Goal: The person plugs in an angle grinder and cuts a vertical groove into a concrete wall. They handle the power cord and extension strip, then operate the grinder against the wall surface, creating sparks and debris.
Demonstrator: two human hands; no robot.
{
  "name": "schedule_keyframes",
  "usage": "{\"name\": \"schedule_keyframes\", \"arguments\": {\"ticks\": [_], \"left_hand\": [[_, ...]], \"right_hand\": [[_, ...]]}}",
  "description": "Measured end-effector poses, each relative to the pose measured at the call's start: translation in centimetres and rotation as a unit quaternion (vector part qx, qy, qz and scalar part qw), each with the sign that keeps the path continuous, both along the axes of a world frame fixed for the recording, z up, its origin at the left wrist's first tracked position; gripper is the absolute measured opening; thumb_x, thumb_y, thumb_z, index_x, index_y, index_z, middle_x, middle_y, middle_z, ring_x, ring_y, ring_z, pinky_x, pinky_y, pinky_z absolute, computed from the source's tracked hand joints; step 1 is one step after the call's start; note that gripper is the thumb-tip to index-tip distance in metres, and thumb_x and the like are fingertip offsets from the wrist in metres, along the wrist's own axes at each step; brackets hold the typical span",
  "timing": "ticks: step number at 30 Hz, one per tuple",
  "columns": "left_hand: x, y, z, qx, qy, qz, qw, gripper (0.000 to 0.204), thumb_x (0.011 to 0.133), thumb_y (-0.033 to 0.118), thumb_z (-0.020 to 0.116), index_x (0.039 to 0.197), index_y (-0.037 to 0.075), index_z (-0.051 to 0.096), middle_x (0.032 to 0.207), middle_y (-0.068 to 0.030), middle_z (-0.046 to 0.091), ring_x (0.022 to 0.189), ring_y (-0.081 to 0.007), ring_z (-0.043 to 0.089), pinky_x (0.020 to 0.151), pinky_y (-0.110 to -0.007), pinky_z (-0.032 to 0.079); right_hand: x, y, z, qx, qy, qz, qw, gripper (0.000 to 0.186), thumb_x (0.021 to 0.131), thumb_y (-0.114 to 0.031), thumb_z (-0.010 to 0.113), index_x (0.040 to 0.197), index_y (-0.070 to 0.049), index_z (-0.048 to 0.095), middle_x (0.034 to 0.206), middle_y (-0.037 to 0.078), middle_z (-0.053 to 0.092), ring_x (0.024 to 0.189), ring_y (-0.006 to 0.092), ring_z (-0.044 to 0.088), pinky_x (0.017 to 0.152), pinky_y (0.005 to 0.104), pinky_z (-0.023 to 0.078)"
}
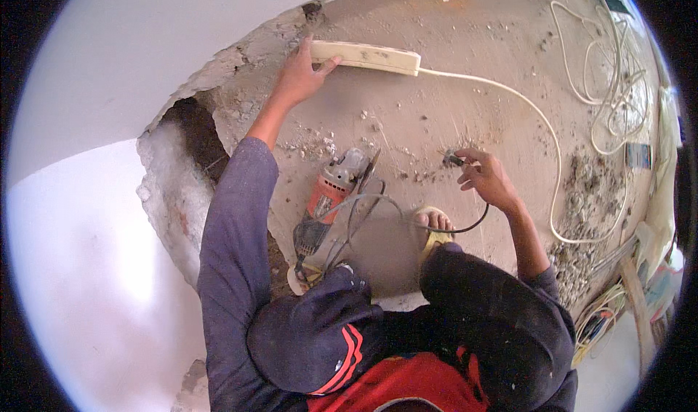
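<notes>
My left hand grips one end of a cream power strip, thumb along its near side. From the strip's right end a pale cord runs off and curves to the right. Fingers of my right hand pinch a small dark plug, whose black cable loops back over my foot. An orange and black angle grinder lies on the floor between my arms, its grey metal head pointing away from me. The plug and the strip are well apart.
Broken wall edges with a dark hole are at the left. Rubble and a coiled pale cord lie on the right. Near the lower right are a wooden plank and bundled wires. My sandalled foot is beside the grinder.
</notes>
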State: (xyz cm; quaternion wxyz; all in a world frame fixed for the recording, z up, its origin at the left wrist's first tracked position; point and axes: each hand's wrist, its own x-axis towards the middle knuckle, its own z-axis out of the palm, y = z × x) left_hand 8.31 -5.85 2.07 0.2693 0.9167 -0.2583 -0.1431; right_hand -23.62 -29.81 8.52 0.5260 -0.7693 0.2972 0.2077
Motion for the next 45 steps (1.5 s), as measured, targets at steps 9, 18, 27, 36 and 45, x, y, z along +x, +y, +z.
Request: {"name": "schedule_keyframes", "arguments": {"ticks": [9, 18, 27, 36, 45], "left_hand": [[2.2, 2.4, -1.8, -0.011, 0.078, -0.068, 0.995, 0.081, 0.075, 0.04, 0.08, 0.136, 0.002, 0.042, 0.13, -0.022, 0.047, 0.12, -0.0337, 0.052, 0.101, -0.041, 0.043], [-4.5, 3.4, -2.4, -0.074, 0.025, -0.006, 0.997, 0.078, 0.067, 0.026, 0.086, 0.127, 0.003, 0.043, 0.117, -0.0175, 0.05, 0.11, -0.0318, 0.055, 0.095, -0.041, 0.045], [-4.6, 4.6, -2.2, -0.066, 0.041, -0.003, 0.997, 0.077, 0.059, 0.023, 0.089, 0.118, 0.004, 0.045, 0.115, -0.0179, 0.055, 0.108, -0.0319, 0.056, 0.091, -0.04, 0.047], [-5.4, 4.6, -3.4, -0.14, 0.072, 0.029, 0.987, 0.075, 0.054, 0.017, 0.089, 0.114, 0.005, 0.044, 0.107, -0.0177, 0.056, 0.105, -0.0363, 0.054, 0.089, -0.044, 0.045], [-5.8, 4.7, -3.3, -0.141, -0.003, 0.029, 0.99, 0.075, 0.056, 0.016, 0.09, 0.116, 0.005, 0.047, 0.11, -0.0159, 0.056, 0.105, -0.0361, 0.056, 0.091, -0.043, 0.046]], "right_hand": [[7.3, -2.3, 6.1, -0.074, -0.055, 0.063, 0.994, 0.029, 0.088, -0.017, 0.064, 0.108, 0.004, 0.062, 0.086, 0.014, 0.069, 0.075, 0.02, 0.067, 0.069, 0.0337, 0.052], [10.7, 1.7, 5.1, -0.127, -0.078, 0.09, 0.985, 0.042, 0.083, -0.027, 0.073, 0.115, -0.001, 0.063, 0.1, 0.019, 0.07, 0.086, 0.0286, 0.07, 0.075, 0.0366, 0.054], [12.7, 3.4, 4.4, -0.166, -0.15, 0.112, 0.968, 0.036, 0.083, -0.018, 0.071, 0.116, -0.005, 0.065, 0.097, 0.014, 0.069, 0.082, 0.0236, 0.068, 0.072, 0.0369, 0.053], [18.3, 5.6, 4.3, -0.354, -0.171, 0.341, 0.854, 0.028, 0.078, -0.006, 0.067, 0.106, -0.005, 0.068, 0.094, 0.018, 0.068, 0.082, 0.0353, 0.066, 0.075, 0.0414, 0.051], [23.3, 9.9, 1.5, -0.397, -0.183, 0.405, 0.803, 0.016, 0.074, -0.006, 0.063, 0.089, -0.009, 0.068, 0.083, 0.018, 0.068, 0.079, 0.0378, 0.068, 0.069, 0.0468, 0.055]]}}
